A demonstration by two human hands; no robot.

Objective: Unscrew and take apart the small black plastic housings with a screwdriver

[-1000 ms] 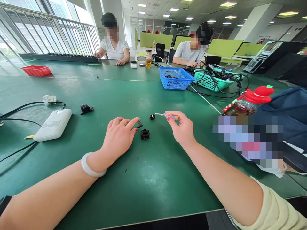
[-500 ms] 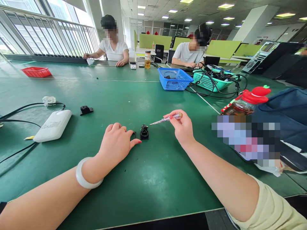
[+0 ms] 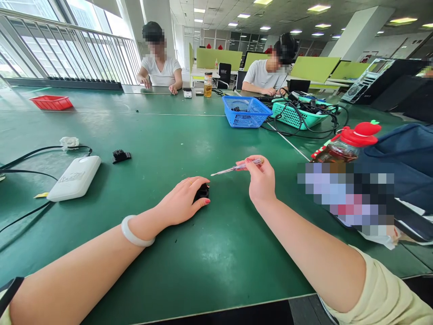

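My left hand point(image 3: 181, 199) lies over a small black plastic part point(image 3: 202, 192) on the green table point(image 3: 216, 271). Its thumb is at the near side of the part and its fingers curve round the far side, covering much of it. A thin black piece seen beside the part earlier is now hidden by this hand. In my right hand point(image 3: 263, 181) is a slim screwdriver point(image 3: 233, 169) with a clear handle, pinched between thumb and fingers. The screwdriver's tip points left, just up and right of the black part, apart from it.
On the left lie a white power bank point(image 3: 75, 179) with cables and another black part point(image 3: 121, 156). Farther off are a red tray point(image 3: 51, 103), a blue basket point(image 3: 246, 118) and a green basket point(image 3: 297, 118) of cables. A red-lidded bottle point(image 3: 352, 142) stands right. Two people sit opposite.
My left hand has moved right and closed round the black part. My right hand has shifted slightly right with the screwdriver. One person opposite has drawn an arm inward.
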